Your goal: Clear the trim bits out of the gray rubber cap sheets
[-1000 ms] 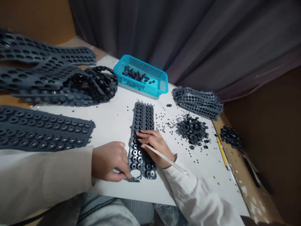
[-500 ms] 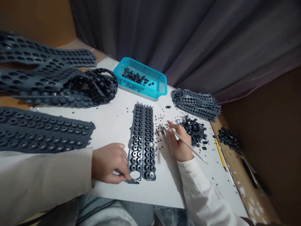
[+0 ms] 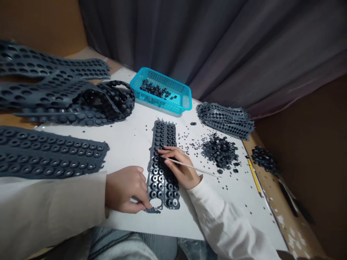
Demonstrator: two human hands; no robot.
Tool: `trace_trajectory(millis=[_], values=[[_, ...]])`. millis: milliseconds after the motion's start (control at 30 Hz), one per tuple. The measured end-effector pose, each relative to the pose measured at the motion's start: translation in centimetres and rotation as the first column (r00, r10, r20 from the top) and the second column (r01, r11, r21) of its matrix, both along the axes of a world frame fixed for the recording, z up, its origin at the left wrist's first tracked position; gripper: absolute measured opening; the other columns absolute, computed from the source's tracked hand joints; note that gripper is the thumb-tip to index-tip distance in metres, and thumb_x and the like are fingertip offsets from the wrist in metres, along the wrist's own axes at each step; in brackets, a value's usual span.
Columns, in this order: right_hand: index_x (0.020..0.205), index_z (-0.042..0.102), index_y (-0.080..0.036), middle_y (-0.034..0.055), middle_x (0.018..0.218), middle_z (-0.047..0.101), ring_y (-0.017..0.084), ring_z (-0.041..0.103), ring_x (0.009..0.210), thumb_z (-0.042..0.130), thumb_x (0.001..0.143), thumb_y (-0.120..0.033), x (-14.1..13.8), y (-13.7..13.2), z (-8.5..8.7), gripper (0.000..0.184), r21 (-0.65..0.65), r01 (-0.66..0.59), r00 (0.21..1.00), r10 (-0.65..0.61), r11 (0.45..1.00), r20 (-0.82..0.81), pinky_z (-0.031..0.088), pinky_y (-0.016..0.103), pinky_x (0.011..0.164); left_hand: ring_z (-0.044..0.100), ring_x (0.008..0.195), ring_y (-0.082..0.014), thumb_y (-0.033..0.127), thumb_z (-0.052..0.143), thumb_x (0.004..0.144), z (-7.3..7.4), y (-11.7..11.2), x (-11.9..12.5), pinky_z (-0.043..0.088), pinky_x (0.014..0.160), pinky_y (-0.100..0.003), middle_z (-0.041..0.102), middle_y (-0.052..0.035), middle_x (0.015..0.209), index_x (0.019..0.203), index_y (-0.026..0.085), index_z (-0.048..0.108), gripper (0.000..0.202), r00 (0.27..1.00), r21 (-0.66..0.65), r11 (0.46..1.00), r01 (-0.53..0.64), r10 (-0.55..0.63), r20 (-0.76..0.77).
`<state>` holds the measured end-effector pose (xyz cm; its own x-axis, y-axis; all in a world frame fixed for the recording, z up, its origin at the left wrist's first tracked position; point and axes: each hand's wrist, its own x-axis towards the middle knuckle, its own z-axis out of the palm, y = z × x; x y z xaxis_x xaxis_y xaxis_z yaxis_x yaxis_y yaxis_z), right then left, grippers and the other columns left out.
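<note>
Here, left hand [image 3: 125, 189] pinning rubber strip [image 3: 163, 144], right hand [image 3: 181, 167] gripping stick [image 3: 197, 168]

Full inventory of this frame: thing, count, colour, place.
strip: 1, dark grey, mid-board, under both hands
stick: 1, white, in right hand
big ring pile: 1, black, right of strip
small ring pile: 1, black, past board's right edge
basket: 1, blue, far side, some black rings inside
left sheets: several, dark grey, left side, overlapping
right sheets: 1 stack, dark grey, beyond big ring pile
scraps: many, black, strewn right of strip
pencil: 1, yellow, board's right edge
board: 1, white, work surface
curtain: 1, grey, behind
left hand: 1, pinches strip's near end
right hand: 1, holds stick, rests on strip
</note>
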<state>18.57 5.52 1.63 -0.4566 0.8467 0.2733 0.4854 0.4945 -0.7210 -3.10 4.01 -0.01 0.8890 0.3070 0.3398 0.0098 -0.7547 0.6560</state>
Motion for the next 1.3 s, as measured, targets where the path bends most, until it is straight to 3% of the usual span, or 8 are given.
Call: trace_trajectory(millis=[233,433,600,800,933,1033,1133,1300], values=[[0.095,0.056,-0.023,0.0046,0.111,0.068,0.020,0.055,0.113,0.049,0.091,-0.023,0.1,0.5,-0.4,0.008,0.159,-0.057,0.990,0.036,0.986,0.133,0.043,0.043,0.093,0.056,0.052,-0.0096,0.015,0.058,0.075,0.0,-0.1,0.0,0.027,0.057,-0.031,0.068,0.0036,0.059,0.080,0.026,0.068,0.015,1.000,-0.005,1.000,0.000,0.000,-0.005],[0.099,0.060,-0.022,0.0071,0.122,0.062,0.024,0.055,0.105,0.050,0.090,-0.018,0.3,1.4,-0.4,0.014,0.393,-0.266,0.887,0.063,0.880,0.458,0.043,0.044,0.085,0.055,0.051,-0.0103,0.015,0.059,0.074,0.0,-0.2,0.1,0.027,0.057,-0.030,0.068,0.0034,0.058,0.078,0.026,0.069,0.016,1.000,-0.016,1.000,-0.014,0.014,-0.002],[0.104,0.060,-0.020,0.0116,0.122,0.061,0.026,0.050,0.105,0.046,0.091,-0.020,2.2,2.8,0.1,0.018,0.461,0.031,0.913,-0.213,0.887,0.348,0.046,0.043,0.087,0.056,0.052,-0.0098,0.014,0.059,0.073,0.0,-0.1,0.1,0.028,0.058,-0.030,0.070,0.0040,0.060,0.078,0.026,0.069,0.016,1.000,-0.048,0.999,-0.016,0.017,0.012],[0.096,0.058,-0.021,0.0115,0.104,0.066,0.028,0.055,0.096,0.045,0.091,-0.027,6.1,2.8,1.1,0.015,0.463,0.331,0.835,-0.484,0.822,0.261,0.046,0.047,0.083,0.059,0.054,-0.0089,0.014,0.059,0.073,0.0,-0.2,0.0,0.029,0.058,-0.031,0.070,0.0048,0.062,0.080,0.026,0.068,0.016,0.999,-0.057,0.998,-0.017,0.018,0.033],[0.092,0.058,-0.023,0.0092,0.110,0.064,0.028,0.051,0.110,0.049,0.090,-0.027,4.3,1.7,2.0,0.010,0.351,0.288,0.925,-0.355,0.891,0.140,0.041,0.051,0.092,0.058,0.053,-0.0095,0.015,0.058,0.073,0.0,-0.2,0.0,0.029,0.057,-0.031,0.069,0.0045,0.061,0.079,0.027,0.068,0.016,1.000,-0.046,0.999,-0.012,0.013,0.028],[0.092,0.057,-0.023,0.0071,0.115,0.064,0.023,0.051,0.113,0.050,0.090,-0.026,1.6,1.3,1.7,0.009,0.196,0.106,0.990,-0.123,0.975,0.073,0.043,0.047,0.094,0.057,0.052,-0.0094,0.015,0.059,0.073,0.0,-0.1,0.1,0.029,0.057,-0.031,0.069,0.0045,0.060,0.079,0.027,0.068,0.016,1.000,-0.035,0.999,-0.010,0.011,0.015],[0.094,0.057,-0.023,0.0054,0.111,0.067,0.021,0.052,0.112,0.049,0.090,-0.026,-0.1,1.6,0.8,0.009,0.099,-0.001,0.999,-0.004,0.995,0.050,0.044,0.044,0.094,0.057,0.052,-0.0092,0.014,0.059,0.072,0.0,-0.1,0.1,0.027,0.057,-0.031,0.069,0.0045,0.059,0.078,0.026,0.068,0.015,1.000,-0.033,0.999,-0.010,0.011,0.016],[0.094,0.057,-0.023,0.0056,0.108,0.068,0.020,0.056,0.106,0.050,0.090,-0.026,-0.2,1.9,-0.1,0.009,0.057,-0.017,1.000,0.016,0.998,0.022,0.046,0.042,0.092,0.057,0.052,-0.0088,0.015,0.058,0.074,0.2,-0.1,0.2,0.028,0.057,-0.031,0.068,0.0047,0.058,0.077,0.026,0.067,0.015,1.000,-0.041,0.999,-0.006,0.007,0.022]])
